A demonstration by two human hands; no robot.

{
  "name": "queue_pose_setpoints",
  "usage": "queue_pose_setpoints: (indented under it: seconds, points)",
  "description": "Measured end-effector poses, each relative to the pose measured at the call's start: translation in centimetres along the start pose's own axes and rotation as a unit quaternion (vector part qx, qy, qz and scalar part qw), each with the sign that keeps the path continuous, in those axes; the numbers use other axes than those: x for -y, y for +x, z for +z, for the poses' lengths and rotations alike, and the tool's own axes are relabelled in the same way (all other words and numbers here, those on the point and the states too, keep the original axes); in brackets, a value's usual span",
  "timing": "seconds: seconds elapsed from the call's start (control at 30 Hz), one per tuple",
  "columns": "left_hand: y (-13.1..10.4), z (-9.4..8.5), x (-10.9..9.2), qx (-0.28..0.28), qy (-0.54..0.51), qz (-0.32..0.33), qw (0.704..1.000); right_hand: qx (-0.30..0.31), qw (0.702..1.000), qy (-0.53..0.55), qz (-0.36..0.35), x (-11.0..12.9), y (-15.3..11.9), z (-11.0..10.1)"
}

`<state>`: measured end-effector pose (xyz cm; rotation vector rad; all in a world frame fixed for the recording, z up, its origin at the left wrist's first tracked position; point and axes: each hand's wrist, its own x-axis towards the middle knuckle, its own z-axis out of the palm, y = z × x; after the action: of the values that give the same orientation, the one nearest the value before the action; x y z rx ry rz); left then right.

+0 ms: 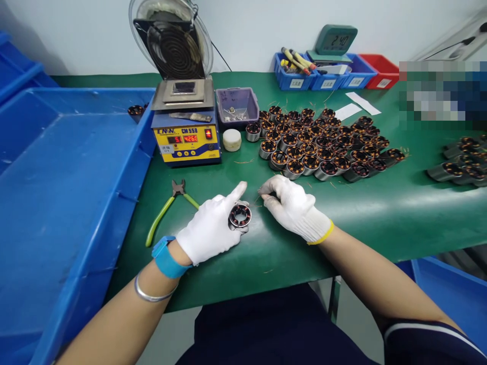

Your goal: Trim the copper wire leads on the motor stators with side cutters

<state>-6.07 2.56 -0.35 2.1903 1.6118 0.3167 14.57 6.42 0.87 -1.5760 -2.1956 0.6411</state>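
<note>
The left gloved hand (pixel 211 223) curls around a copper-wound metal ring (pixel 248 217), its thumb lifted. The right gloved hand (pixel 291 203) has fingertips close together, near this ring; whether they pinch a wire, I cannot tell. Pliers (pixel 160 219) lie beside the left hand; farther stand many similar rings (pixel 324 153).

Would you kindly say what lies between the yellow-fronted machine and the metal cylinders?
In the head view, a round white object, a purple bin behind it, and a thin wire.
</note>
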Motion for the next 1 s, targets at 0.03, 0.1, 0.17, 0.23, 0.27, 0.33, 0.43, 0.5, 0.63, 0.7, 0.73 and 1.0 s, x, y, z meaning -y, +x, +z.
queue_pose_setpoints:
  seconds: [0.03,0.1,0.17,0.23,0.27,0.33,0.43,0.5,0.63,0.7,0.73,1.0]
  points:
    - [-0.1,-0.1,0.1,0.006,0.000,0.003,1.000,-0.001,1.000,-0.010,0.002,0.0,0.0,0.1]
    - [-0.2,-0.1,0.1,0.017,-0.004,0.007,1.000,-0.010,1.000,-0.013,-0.016,-0.3,0.1,0.3]
    - [-0.3,-0.1,0.0,0.015,-0.019,0.010,1.000,-0.031,0.996,0.020,-0.082,-0.7,0.2,0.3]
    - [-0.4,0.0,-0.4,-0.001,-0.043,0.005,0.999,-0.059,0.979,0.073,-0.182,-1.1,0.2,0.2]
    - [-0.4,0.0,-0.6,-0.014,-0.057,-0.003,0.998,-0.072,0.966,0.096,-0.229,-1.2,0.2,0.1]
    - [-0.3,0.2,-1.0,-0.045,-0.084,-0.033,0.995,-0.089,0.943,0.122,-0.295,-1.1,0.1,0.0]
    - [0.0,0.6,-1.2,-0.066,-0.108,-0.056,0.990,-0.100,0.934,0.127,-0.319,-0.5,0.2,0.0]
    - [0.0,0.8,-1.2,-0.060,-0.109,-0.049,0.991,-0.111,0.936,0.129,-0.309,-0.1,0.4,0.1]
    - [0.1,1.2,-1.6,-0.098,-0.117,-0.050,0.987,-0.111,0.953,0.162,-0.230,-0.1,0.8,0.1]
    - [0.3,1.4,-2.2,-0.136,-0.103,-0.058,0.984,-0.072,0.963,0.194,-0.171,0.0,0.8,0.1]
    - [0.5,1.4,-2.5,-0.149,-0.096,-0.061,0.982,-0.047,0.965,0.211,-0.145,0.0,0.8,0.1]
    - [1.3,1.9,-2.8,-0.141,-0.098,-0.058,0.983,0.070,0.902,0.424,-0.036,0.7,1.1,-0.1]
